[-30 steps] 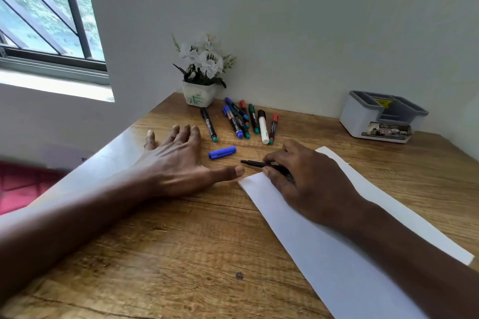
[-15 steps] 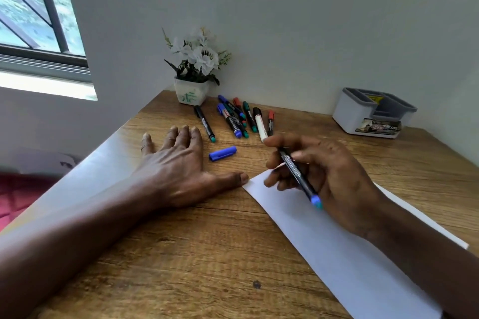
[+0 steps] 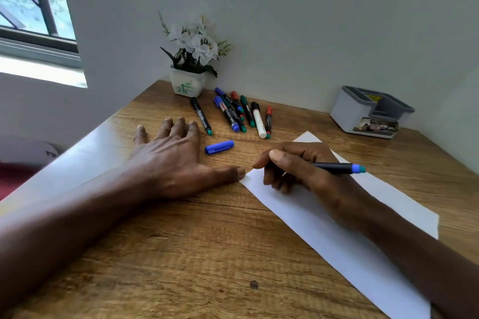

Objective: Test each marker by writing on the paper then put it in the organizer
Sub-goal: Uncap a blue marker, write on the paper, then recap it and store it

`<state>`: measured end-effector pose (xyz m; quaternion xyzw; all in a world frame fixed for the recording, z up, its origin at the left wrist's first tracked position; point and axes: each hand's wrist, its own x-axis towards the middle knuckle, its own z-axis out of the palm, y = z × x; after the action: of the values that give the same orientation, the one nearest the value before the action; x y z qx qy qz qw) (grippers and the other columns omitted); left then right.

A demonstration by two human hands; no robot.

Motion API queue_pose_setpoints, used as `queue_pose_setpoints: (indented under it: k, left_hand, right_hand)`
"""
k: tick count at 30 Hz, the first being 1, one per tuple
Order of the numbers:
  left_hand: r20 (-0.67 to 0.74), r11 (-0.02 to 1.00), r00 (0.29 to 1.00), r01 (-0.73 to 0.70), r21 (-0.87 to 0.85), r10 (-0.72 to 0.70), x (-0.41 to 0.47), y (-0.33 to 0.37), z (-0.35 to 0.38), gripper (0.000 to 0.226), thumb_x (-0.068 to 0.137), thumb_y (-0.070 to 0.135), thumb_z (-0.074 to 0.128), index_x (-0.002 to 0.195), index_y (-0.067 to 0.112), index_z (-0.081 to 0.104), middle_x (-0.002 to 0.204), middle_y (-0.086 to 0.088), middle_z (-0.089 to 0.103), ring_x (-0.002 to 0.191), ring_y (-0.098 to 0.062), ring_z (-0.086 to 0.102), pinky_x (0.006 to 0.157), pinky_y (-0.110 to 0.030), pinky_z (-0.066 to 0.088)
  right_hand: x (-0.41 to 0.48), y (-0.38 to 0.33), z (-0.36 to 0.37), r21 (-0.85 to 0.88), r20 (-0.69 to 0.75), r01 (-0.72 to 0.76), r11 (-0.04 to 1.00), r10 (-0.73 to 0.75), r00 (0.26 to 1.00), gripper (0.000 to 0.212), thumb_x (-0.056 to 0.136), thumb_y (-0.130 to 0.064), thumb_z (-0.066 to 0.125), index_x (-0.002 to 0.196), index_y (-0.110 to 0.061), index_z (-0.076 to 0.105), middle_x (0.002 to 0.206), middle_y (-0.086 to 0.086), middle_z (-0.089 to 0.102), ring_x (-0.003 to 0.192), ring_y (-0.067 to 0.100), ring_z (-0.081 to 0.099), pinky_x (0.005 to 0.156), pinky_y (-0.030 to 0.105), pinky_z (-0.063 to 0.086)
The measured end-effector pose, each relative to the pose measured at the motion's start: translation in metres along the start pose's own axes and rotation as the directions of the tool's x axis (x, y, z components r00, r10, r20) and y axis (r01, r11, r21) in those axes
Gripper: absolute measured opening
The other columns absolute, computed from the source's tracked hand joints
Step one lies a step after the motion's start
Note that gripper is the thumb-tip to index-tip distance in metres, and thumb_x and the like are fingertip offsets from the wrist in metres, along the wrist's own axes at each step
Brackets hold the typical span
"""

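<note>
Moved since half a second before: we logged the right hand (image 3: pixel 293 166) lowered onto the paper (image 3: pixel 337 235), and the marker (image 3: pixel 334 167) swung round so that its blue end pointed right rather than toward us.
- The right hand's fingers were curled round the marker in a writing grip at the sheet's left corner. They hid the writing tip.
- The left hand (image 3: pixel 171 160) was unmoved. It lay flat on the counter (image 3: pixel 207 254) with straight, spread fingers, holding nothing, its thumb tip at the paper's corner.
- One blue cap (image 3: pixel 219 147) lay loose on the counter just beyond the hands.
- One black marker (image 3: pixel 201 116) lay apart, with a cluster of markers (image 3: pixel 241 114) to its right.
- One flower pot (image 3: pixel 188 83) stood at the wall behind them.
- One organizer (image 3: pixel 370 111) stood far right by the wall, well apart from the paper.
</note>
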<state>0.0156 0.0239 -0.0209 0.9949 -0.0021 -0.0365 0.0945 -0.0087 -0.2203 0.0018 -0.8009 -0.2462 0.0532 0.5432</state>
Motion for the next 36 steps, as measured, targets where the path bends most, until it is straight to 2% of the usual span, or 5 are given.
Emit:
queue_pose_setpoints:
  k: [2, 7, 13, 21, 36]
  left_hand:
    - [-0.008, 1.0, 1.0, -0.004, 0.001, 0.004, 0.0, 0.0, 0.001, 0.155, 0.036, 0.114, 0.009, 0.161, 0.025, -0.003, 0.169, -0.002, -0.01, 0.156, -0.02, -0.009, 0.122, -0.062, -0.002]
    - [-0.011, 1.0, 1.0, 0.0, 0.012, 0.0, 0.001, 0.001, 0.0, 0.154, 0.035, 0.114, 0.008, 0.161, 0.026, -0.004, 0.17, -0.002, -0.009, 0.156, -0.021, -0.006, 0.122, -0.062, -0.001]
    - [-0.003, 1.0, 1.0, -0.017, 0.003, 0.017, -0.002, 0.001, -0.002, 0.153, 0.037, 0.114, 0.011, 0.161, 0.025, -0.003, 0.17, -0.002, -0.008, 0.156, -0.021, -0.006, 0.123, -0.062, 0.001]
    - [0.033, 0.999, 0.999, -0.032, -0.028, 0.033, -0.003, -0.001, -0.003, 0.153, 0.035, 0.115, 0.01, 0.161, 0.029, -0.005, 0.168, -0.003, -0.015, 0.155, -0.022, -0.011, 0.121, -0.062, -0.007]
    - [0.056, 1.0, 0.998, -0.016, -0.01, 0.016, 0.0, 0.0, -0.004, 0.159, 0.028, 0.115, 0.017, 0.161, 0.031, -0.005, 0.168, -0.003, -0.015, 0.155, -0.023, -0.012, 0.121, -0.063, -0.006]
  right_hand:
    - [0.001, -0.002, -0.003, -0.067, -0.018, 0.01, 0.998, -0.011, 1.0, 0.025, 0.103, -0.02, 0.055, 0.099, -0.01, 0.078, 0.078, 0.01, 0.074, 0.07, 0.017, 0.067, 0.063, 0.027, 0.055]
    - [-0.001, -0.003, 0.01, 0.171, -0.021, -0.141, 0.975, 0.147, 0.989, 0.009, 0.082, -0.011, 0.076, 0.091, -0.009, 0.076, 0.077, 0.015, 0.077, 0.066, 0.022, 0.074, 0.059, 0.024, 0.058]
    - [0.0, -0.002, 0.017, -0.03, -0.127, -0.061, 0.998, 0.057, 0.99, 0.006, 0.082, -0.005, 0.075, 0.077, -0.009, 0.073, 0.065, 0.01, 0.073, 0.054, 0.019, 0.068, 0.05, 0.027, 0.055]
    - [0.0, 0.0, 0.016, 0.028, -0.152, -0.085, 0.996, 0.088, 0.984, 0.009, 0.085, -0.01, 0.072, 0.081, -0.003, 0.069, 0.061, 0.01, 0.071, 0.05, 0.018, 0.066, 0.046, 0.023, 0.051]
    - [0.002, 0.0, 0.01, -0.197, -0.06, 0.026, 0.98, -0.038, 0.997, 0.013, 0.081, -0.009, 0.074, 0.071, -0.016, 0.07, 0.056, 0.002, 0.067, 0.049, 0.008, 0.062, 0.049, 0.019, 0.047]
